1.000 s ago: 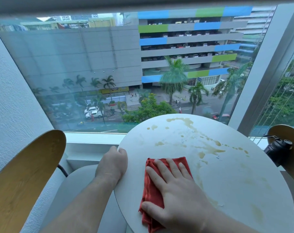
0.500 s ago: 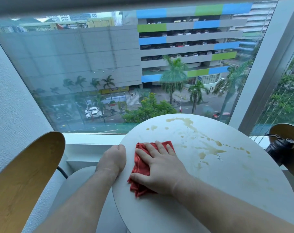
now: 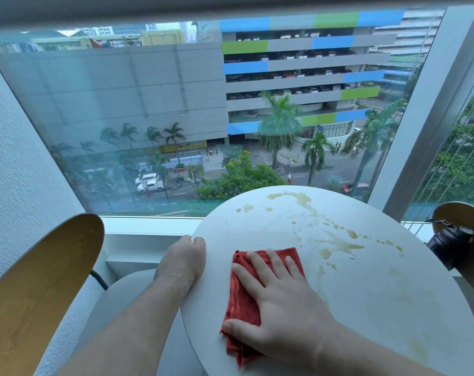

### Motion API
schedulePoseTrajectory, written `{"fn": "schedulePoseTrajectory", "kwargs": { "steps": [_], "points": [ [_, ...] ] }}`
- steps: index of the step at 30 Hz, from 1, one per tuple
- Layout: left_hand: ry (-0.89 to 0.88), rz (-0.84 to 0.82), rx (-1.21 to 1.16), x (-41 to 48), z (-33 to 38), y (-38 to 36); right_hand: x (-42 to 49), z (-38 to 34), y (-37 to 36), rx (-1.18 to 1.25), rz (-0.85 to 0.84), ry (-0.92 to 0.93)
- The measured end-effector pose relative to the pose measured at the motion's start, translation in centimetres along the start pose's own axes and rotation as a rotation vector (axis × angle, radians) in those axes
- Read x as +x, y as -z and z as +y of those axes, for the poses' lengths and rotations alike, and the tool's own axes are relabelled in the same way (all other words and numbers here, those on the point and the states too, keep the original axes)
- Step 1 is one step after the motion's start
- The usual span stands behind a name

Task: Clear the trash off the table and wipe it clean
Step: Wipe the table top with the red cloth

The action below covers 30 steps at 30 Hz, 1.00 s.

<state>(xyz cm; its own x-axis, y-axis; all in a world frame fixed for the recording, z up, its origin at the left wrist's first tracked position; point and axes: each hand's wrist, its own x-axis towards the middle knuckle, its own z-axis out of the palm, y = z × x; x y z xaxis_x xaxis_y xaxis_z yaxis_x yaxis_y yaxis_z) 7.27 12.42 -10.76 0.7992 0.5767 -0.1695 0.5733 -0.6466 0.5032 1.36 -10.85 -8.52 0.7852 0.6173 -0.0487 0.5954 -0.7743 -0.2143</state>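
1. Window (image 3: 149, 104): spans the far side behind the table; looks down on a street, palms and a parking block.
2. Round white table (image 3: 366, 308): stands just inside the glass, between two chair backs.
3. Wooden chair back (image 3: 40, 280): leans at the left, beside the table; second chair back (image 3: 469, 221) at the right edge.
4. Brown spill (image 3: 339, 244): trails in streaks and drops over the far and right parts of the top, just beyond the cloth.
5. Right hand (image 3: 282, 302): lies flat on the red cloth, fingers straight and slightly spread, pressing down, clasping nothing.
6. Left hand (image 3: 183, 260): wraps the table's left rim, fingers curled at the edge, holding it.
7. Red cloth (image 3: 242, 302): sits folded on the near-left part of the tabletop, under the right hand, close to the left hand but apart.
8. Black object (image 3: 450, 240): sits against the second chair back, off the table; cannot tell what it is.
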Motion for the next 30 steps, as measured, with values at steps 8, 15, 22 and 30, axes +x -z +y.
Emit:
{"fn": "schedulePoseTrajectory", "kwargs": {
  "steps": [8, 15, 22, 30],
  "points": [
    [-0.037, 0.002, -0.041, 0.2, -0.3, -0.1, 4.4, -1.3, -0.9, -0.011, 0.055, 0.085],
    [-0.053, 0.002, -0.115, 0.4, -0.8, -0.2, 8.6, 1.6, 0.1, -0.027, 0.041, -0.009],
    [-0.019, -0.013, -0.180, 0.5, -0.9, -0.3, 4.9, 3.3, 0.3, -0.036, 0.014, -0.080],
    [-0.017, -0.052, -0.258, 0.5, -0.9, -0.2, 3.2, -1.3, -0.5, -0.015, 0.016, 0.110]
  ]
}}
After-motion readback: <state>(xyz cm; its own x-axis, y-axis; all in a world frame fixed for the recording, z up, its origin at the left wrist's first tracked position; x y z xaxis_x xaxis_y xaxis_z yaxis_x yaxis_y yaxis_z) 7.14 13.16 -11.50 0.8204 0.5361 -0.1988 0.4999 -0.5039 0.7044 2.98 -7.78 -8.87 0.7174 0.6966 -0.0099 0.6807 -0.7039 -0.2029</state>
